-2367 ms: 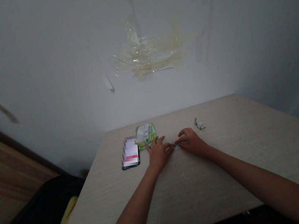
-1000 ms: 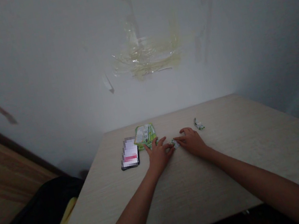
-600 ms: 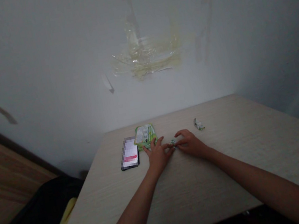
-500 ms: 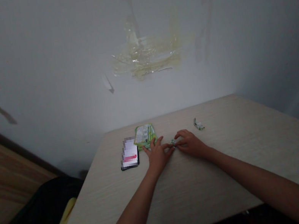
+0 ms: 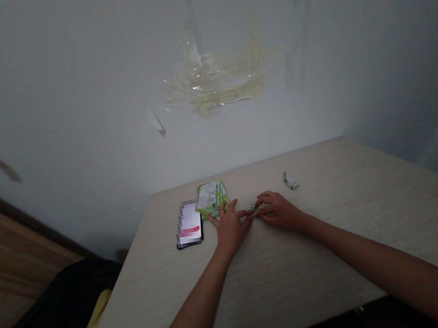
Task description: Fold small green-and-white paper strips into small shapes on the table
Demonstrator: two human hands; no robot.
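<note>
Between my two hands, low over the table, is a small green-and-white wrapper [image 5: 252, 207], mostly covered by fingertips. My left hand [image 5: 229, 229] pinches its left side with thumb and index finger, while the other fingers spread toward a green-and-white packet [image 5: 211, 198]. From the right, my right hand [image 5: 277, 210] pinches the same wrapper with thumb and fingers together. What lies inside the wrapper, if anything, cannot be made out.
A phone [image 5: 188, 226] with a blurred screen lies left of the packet, partly under its edge. Another small crumpled wrapper [image 5: 290, 180] rests to the right, beyond my right hand. The pale wooden table [image 5: 331, 178] meets a wall [image 5: 263, 128] with old tape on it.
Both hands stay in almost the same place, still pinching the small wrapper. Their fingertips have shifted only slightly; the packet, phone and other wrapper have not moved.
</note>
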